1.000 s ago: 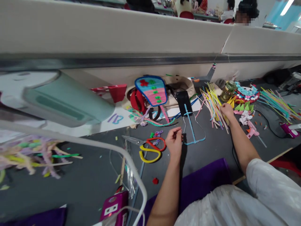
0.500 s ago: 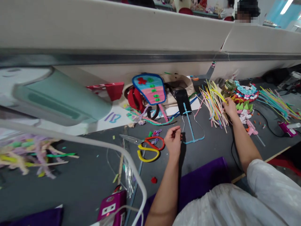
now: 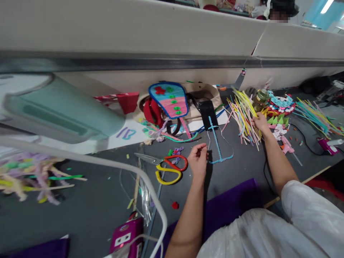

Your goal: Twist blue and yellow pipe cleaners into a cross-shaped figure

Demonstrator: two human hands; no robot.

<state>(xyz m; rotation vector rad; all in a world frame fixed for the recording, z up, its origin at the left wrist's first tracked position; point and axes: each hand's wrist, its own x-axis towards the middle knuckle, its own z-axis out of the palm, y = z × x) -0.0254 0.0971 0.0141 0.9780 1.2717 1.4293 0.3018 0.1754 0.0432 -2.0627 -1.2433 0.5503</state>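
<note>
My left hand (image 3: 198,157) is closed, its curled fingers at the left side of a thin wire frame (image 3: 218,145) partly wrapped in light-blue pipe cleaner. The fingers hide that corner of the frame. My right hand (image 3: 261,124) reaches out to a loose bundle of pipe cleaners (image 3: 243,118) in yellow, pink, white and other colours. Its fingers are pinched at the bundle's right side; which stems lie between them is hard to see. Scissors (image 3: 169,170) with red and yellow handles lie open left of my left hand.
Behind the frame are a black phone (image 3: 207,111) and a colourful fan-shaped craft piece (image 3: 170,100). A white cable (image 3: 129,165) arches across the left front. A pink glue gun (image 3: 287,145), a glass jar (image 3: 261,99) and more pipe cleaners (image 3: 318,116) stand or lie to the right.
My right hand has shifted slightly down and left along the pipe cleaner bundle. My left hand and the wire frame hold nearly still; the view has tilted a little.
</note>
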